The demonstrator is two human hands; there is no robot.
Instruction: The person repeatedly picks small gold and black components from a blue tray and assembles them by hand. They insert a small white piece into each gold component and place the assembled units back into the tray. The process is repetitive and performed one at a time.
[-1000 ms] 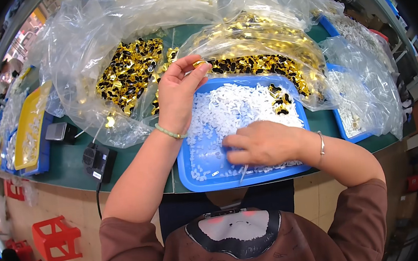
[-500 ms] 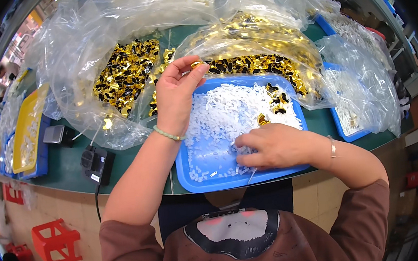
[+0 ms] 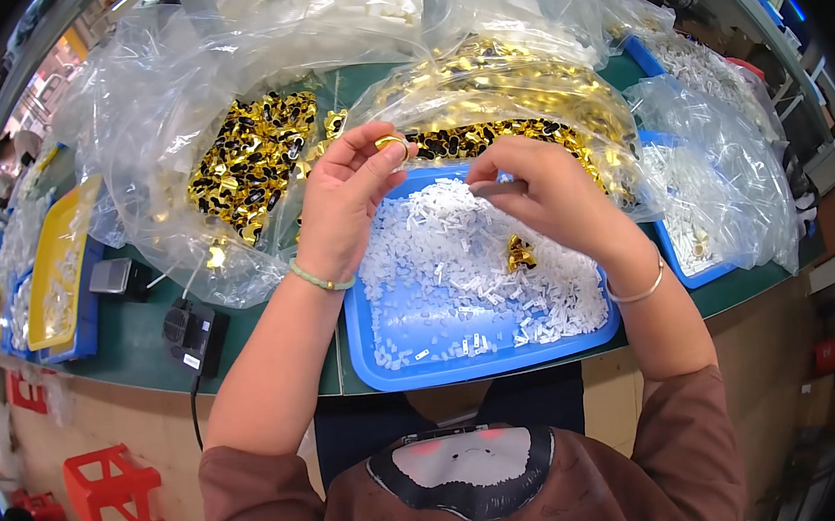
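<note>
A blue tray [image 3: 468, 368] full of small white plastic pieces [image 3: 457, 257] lies in front of me on the green bench. My left hand [image 3: 347, 202] is raised over the tray's far left corner and pinches a small gold part [image 3: 389, 144] between thumb and fingers. My right hand [image 3: 542, 193] hovers over the tray's far side, close to the left hand, with a small white piece [image 3: 483, 187] pinched in its fingertips. A few gold parts [image 3: 519, 253] lie among the white pieces beneath my right hand.
Clear plastic bags of gold and black parts [image 3: 253, 166] sit behind the tray. More bagged trays of white pieces [image 3: 707, 182] stand at the right. A yellow tray [image 3: 61, 260] and a blue tray are at the left, with a black power adapter [image 3: 193, 334] near the bench edge.
My right hand has lifted off the white pieces in the tray's near part and come up toward my left hand, now holding a white piece. My left hand has stayed raised with the gold part.
</note>
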